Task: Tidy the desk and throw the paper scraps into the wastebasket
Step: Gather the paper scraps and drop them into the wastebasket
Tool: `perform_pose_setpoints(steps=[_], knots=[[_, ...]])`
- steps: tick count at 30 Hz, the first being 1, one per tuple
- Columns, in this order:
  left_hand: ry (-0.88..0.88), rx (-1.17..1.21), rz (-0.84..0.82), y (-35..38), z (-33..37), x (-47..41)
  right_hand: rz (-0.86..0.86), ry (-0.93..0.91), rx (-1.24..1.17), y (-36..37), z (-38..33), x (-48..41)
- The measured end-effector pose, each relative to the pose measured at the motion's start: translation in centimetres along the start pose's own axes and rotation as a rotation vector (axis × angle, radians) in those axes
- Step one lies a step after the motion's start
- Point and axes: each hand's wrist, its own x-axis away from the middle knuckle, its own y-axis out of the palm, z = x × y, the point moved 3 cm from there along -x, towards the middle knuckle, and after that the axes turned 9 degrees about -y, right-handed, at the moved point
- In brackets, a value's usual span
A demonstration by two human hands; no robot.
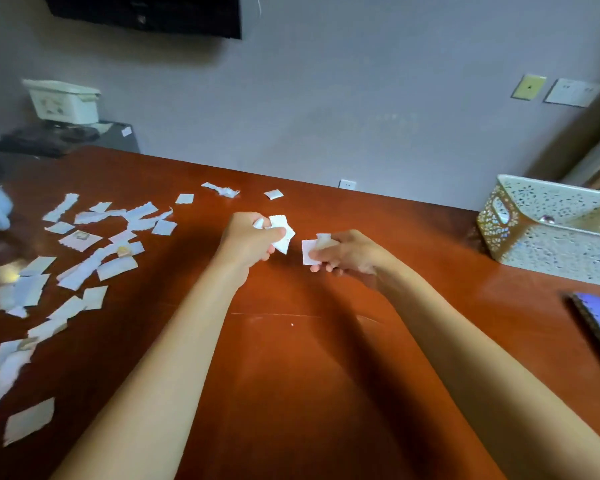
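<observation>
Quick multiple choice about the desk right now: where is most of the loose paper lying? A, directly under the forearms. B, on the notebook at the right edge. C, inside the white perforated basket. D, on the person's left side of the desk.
D: the paper scraps are strewn over the left part of the desk, while both hands, left hand and right hand, hold only a few pieces.

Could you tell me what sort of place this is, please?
Probably a hotel room or office: a polished reddish-brown wooden desk against a grey wall, a black wall-mounted screen, and a white perforated wastebasket.
</observation>
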Motion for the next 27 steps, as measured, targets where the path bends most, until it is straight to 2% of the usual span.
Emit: perform_pose_setpoints(steps=[3,7,10,15,21,27], knots=[[0.095,0.033,-0.123,4.6,2.4,5.9,0.146,-0.064,-0.074,-5.3,1.5,8.0],[0.256,0.029,-0.339,12.6,5.4,15.2,0.498,-0.098,-0.119,-12.4,5.1,20.1],[0.330,0.030,-0.527,19.1,6.5,23.2,0.743,-0.040,-0.124,-16.4,8.9,29.4],[0.382,-0.025,-0.834,30.0,5.2,36.0,1.042,0.049,-0.178,-20.3,16.4,43.6],[0.376,-0.224,-1.087,41.4,-0.9,46.4,1.250,0.242,-0.350,-21.5,27.8,55.1],[0.307,-0.498,-1.140,49.6,-7.8,50.9,1.289,0.450,-0.502,-21.1,38.0,58.8]])
